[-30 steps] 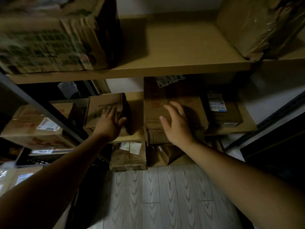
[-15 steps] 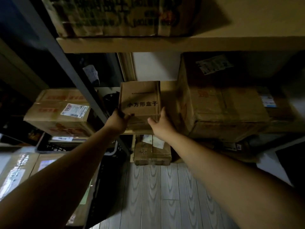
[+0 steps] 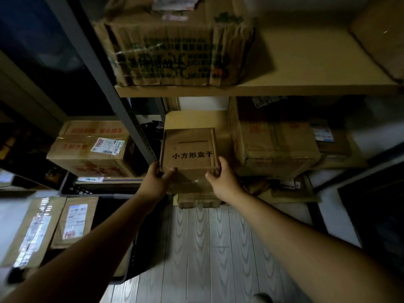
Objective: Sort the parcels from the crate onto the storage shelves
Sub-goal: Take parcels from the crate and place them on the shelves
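Now, low on your far left, two flat parcels with labels [image 3: 74, 221] lie side by side in a dark crate [image 3: 122, 278]. Above them, a brown box with a white label [image 3: 91, 147] sits on the left rack. Next comes a grey metal post [image 3: 122, 110] that leans up between the two racks.

Just right of the post is your left hand [image 3: 156, 182]. It grips the left bottom corner of the small box [image 3: 189, 154], with the thumb on the front and the fingers curled round the side. The small box has black letters on its front. It is at the front of the middle shelf [image 3: 192, 119], between the post and a big box. You cannot tell if it rests on the board or hangs just off it.

Your right hand [image 3: 223, 182] grips the right bottom corner the same way, thumb in front and fingers wrapped round the edge.

The big box [image 3: 273, 147] stands just beside the small one on the same shelf. Further right is a darker box with a blue label [image 3: 323, 134]. Up on the top shelf [image 3: 306, 89] sits a wide box with green print [image 3: 175, 53]. Under your arms is a pale wood floor [image 3: 207, 248].
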Tool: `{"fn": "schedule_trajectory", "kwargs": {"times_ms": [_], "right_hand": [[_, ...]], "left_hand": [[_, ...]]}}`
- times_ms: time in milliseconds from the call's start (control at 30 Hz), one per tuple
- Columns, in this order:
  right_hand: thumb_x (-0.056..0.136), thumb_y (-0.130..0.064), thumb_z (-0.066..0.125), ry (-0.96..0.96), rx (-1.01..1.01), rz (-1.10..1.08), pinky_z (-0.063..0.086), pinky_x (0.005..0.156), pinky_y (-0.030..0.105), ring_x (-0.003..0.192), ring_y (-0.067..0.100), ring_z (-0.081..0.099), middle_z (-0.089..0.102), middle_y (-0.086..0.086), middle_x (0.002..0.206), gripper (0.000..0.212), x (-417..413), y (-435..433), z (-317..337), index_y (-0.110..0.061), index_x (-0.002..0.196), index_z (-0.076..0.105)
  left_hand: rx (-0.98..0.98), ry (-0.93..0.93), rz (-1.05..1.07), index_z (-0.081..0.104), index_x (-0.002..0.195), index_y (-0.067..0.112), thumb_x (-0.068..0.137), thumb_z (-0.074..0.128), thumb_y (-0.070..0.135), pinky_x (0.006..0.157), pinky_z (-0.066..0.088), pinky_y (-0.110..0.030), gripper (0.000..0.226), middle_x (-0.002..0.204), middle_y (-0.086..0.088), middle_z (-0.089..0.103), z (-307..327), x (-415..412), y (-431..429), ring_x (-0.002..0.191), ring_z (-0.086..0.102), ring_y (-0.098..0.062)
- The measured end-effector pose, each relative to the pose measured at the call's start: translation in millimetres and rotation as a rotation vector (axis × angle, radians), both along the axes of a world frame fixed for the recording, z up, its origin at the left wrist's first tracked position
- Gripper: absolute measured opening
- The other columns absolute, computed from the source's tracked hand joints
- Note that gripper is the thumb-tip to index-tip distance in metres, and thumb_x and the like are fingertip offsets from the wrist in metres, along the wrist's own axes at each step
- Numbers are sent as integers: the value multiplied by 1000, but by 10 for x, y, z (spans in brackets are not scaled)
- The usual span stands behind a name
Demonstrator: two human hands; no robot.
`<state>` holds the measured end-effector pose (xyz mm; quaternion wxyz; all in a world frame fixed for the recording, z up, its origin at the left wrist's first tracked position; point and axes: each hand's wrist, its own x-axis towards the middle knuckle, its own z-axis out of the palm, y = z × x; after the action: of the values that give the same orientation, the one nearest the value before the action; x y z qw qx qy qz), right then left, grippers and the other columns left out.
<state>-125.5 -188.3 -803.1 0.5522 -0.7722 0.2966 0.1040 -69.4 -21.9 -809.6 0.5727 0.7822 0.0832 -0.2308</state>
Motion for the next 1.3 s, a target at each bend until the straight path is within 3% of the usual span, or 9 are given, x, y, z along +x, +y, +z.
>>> {"fn": "schedule_trajectory", "kwargs": {"times_ms": [200,333,433,567,667,867,1067,1200,1300], "right_hand": [[98,-20,48,23,-66,-32,35,104,41,135,26,37,35,2,149,61,-309,54,503,-29,150,18],[98,-23,48,-12,-98,-42,38,101,40,132,27,40,37,2,148,60,-463,99,809,-27,150,18],[96,-21,52,-27,-118,-58,43,92,38,126,27,47,43,4,143,57,-535,92,930,-25,146,26],[93,-14,56,-3,-105,-66,41,76,29,114,25,54,53,6,128,45,-635,44,1034,-19,135,41],[94,-13,55,18,-36,-96,41,85,30,121,25,49,50,6,134,51,-699,-2,1132,-15,141,37],[92,-32,58,-32,64,-173,46,95,37,117,23,53,54,2,132,52,-740,-35,1189,-20,140,42],[87,-32,66,-91,130,-138,45,95,36,114,21,55,60,1,123,45,-804,15,1151,-19,128,54],[90,-18,62,-85,107,-89,42,90,31,122,22,49,51,3,134,58,-807,4,1140,-21,142,38],[90,-22,63,-71,42,-140,42,99,38,127,26,46,49,5,137,62,-805,2,1107,-19,144,33]], "left_hand": [[-71,-13,-116,39,134,17,85,61,1,82,53,-39,56,116,-3,54,549,-346,161,107,56,-23],[-87,-58,-169,39,135,28,85,61,5,88,53,-50,59,125,-2,54,796,-523,222,112,57,-24],[-94,-65,-166,41,134,28,86,61,7,84,56,-48,55,122,-4,57,897,-575,230,108,60,-27],[-82,8,-94,45,131,13,87,63,13,69,56,-29,48,117,-10,61,957,-633,227,96,64,-24],[-40,69,-77,51,126,8,85,67,26,76,53,-32,48,109,-8,63,1045,-685,223,91,62,-19],[-152,31,-118,38,134,19,88,61,13,77,50,-36,52,109,-6,56,1183,-782,201,95,58,-23],[-48,-44,-93,55,102,25,94,54,23,91,51,-47,8,108,-9,63,1154,-795,210,102,61,-28],[-39,40,-75,58,116,13,95,52,19,90,51,-46,22,114,-13,64,1125,-801,215,101,63,-28],[-134,63,-134,49,125,25,90,56,8,87,52,-50,39,115,-8,60,1131,-809,223,102,61,-29]]}}
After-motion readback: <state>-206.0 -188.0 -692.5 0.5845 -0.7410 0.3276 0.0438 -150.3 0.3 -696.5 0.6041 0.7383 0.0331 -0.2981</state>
